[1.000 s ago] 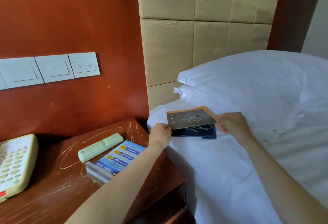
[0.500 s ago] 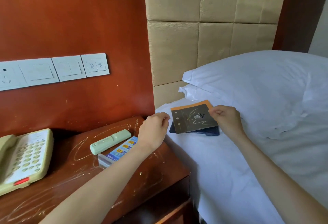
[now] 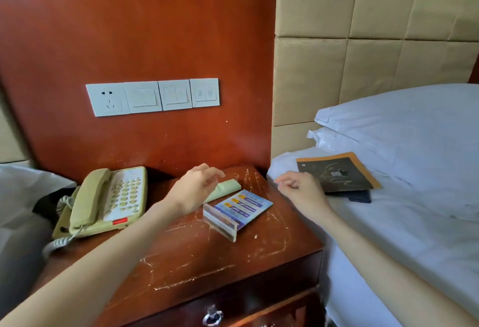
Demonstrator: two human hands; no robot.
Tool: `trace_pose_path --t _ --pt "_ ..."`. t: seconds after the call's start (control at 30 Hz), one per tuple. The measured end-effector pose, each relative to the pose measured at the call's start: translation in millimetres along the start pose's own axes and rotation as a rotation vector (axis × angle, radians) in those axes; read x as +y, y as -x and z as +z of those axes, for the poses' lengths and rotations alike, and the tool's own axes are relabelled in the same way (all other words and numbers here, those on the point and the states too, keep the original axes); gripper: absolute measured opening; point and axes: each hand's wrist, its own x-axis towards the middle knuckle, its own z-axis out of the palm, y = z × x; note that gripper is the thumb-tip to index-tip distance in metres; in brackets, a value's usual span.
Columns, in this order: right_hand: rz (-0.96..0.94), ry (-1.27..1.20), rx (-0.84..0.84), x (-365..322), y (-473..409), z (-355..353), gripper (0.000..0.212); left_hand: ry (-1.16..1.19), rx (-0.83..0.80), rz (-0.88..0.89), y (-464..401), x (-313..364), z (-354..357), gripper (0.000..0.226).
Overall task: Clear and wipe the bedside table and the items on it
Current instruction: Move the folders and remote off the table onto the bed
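Observation:
The scratched wooden bedside table (image 3: 197,262) carries a cream telephone (image 3: 103,202), a pale green remote (image 3: 226,189) and a clear acrylic card stand with a blue leaflet (image 3: 237,210), lying flat. My left hand (image 3: 194,189) hovers empty over the remote with loosely curved fingers, hiding part of it. My right hand (image 3: 300,189) hangs empty over the table's right edge, fingers loosely curled. A dark booklet with an orange border (image 3: 337,172) lies on the bed on top of a dark blue folder (image 3: 357,195).
A white bed (image 3: 401,223) with pillows (image 3: 401,124) fills the right. Sockets and switches (image 3: 153,96) sit on the red wall panel. The coiled phone cord (image 3: 55,242) runs off the table's left side. A drawer key (image 3: 212,316) sticks out below the front edge.
Both hands let go of the booklet, which stays on the bed, and moved left to the bedside table. My view swung left, bringing the whole telephone into sight.

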Motion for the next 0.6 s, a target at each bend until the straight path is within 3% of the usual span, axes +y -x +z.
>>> trace_pose_path --t 0.23,0.43,0.6 --pt "0.048 0.161 -0.275 -4 0 37 0.022 -0.1 -0.279 -0.05 8 -40 -1 0.032" --pt "-0.018 0.18 -0.432 -10 20 59 0.004 -0.03 -0.197 -0.066 20 -51 14 0.016" --pt "-0.067 0.221 -0.461 -13 26 74 0.015 0.037 -0.157 -0.071 23 -50 21 0.011"
